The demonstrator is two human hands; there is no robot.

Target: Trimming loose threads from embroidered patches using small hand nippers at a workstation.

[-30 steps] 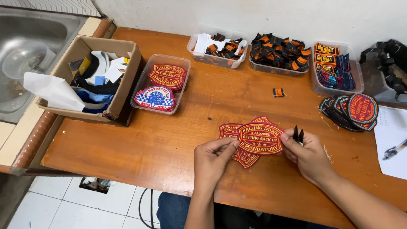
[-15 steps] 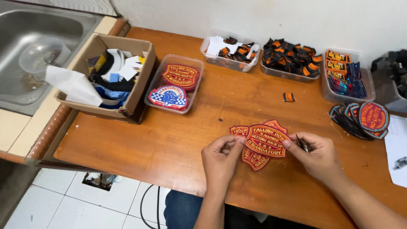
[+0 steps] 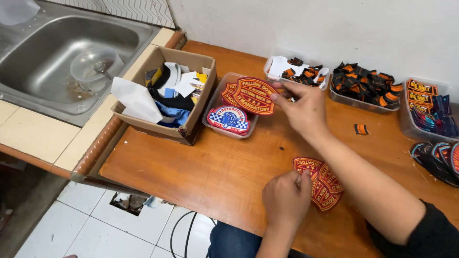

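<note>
Now right hand (image 3: pixel 302 111) fingers pinch a red patch (image 3: pixel 254 95); left hand (image 3: pixel 285 199) fingers press stacked patches (image 3: pixel 321 181).

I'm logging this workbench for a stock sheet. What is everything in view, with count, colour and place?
held patch: one, red and orange, over the clear tray
clear tray: one, beside the box, holds a blue-and-white patch
patches on table: small overlapping pile, red and orange, near edge
cardboard box: one, brown, mixed scraps inside
label trays: three at the wall, black-and-orange pieces
loose label: one, mid-table
dark patch stack: far edge, partly cut off
sink: steel, clear bowl inside
right hand: holds the patch
left hand: on the pile
</note>
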